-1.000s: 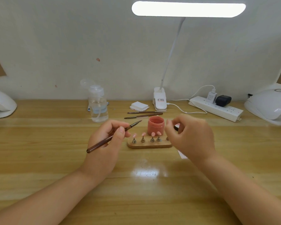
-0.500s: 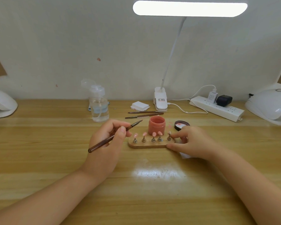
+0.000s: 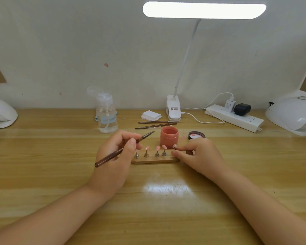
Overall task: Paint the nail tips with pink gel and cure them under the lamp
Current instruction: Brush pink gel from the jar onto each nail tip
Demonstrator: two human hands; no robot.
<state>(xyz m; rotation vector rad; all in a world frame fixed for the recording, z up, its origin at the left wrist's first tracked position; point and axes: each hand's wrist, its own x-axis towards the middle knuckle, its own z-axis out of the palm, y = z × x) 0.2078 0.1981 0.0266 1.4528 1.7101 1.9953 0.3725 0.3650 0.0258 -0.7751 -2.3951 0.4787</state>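
Observation:
A small wooden holder [image 3: 154, 160] stands mid-table with several pink nail tips [image 3: 157, 148] on metal pegs. Right behind it is the open pink gel jar [image 3: 169, 138]; its dark lid [image 3: 196, 135] lies to the right. My left hand [image 3: 117, 156] holds a brown brush [image 3: 120, 151] like a pen, bristles pointing up and right, above the holder's left end. My right hand [image 3: 200, 154] rests at the holder's right end and pinches the rightmost peg [image 3: 175, 147] between thumb and forefinger.
Two white curing lamps sit at the table's far left [image 3: 0, 114] and far right [image 3: 293, 115]. At the back stand a clear pump bottle [image 3: 106, 115], white pads [image 3: 151, 115], two spare brushes [image 3: 155, 125], a clip desk lamp [image 3: 173, 110] and a power strip [image 3: 235, 117].
My right hand came down from in front of the jar to the holder's right end and now pinches the rightmost peg. The lid came into sight. My left hand barely moved.

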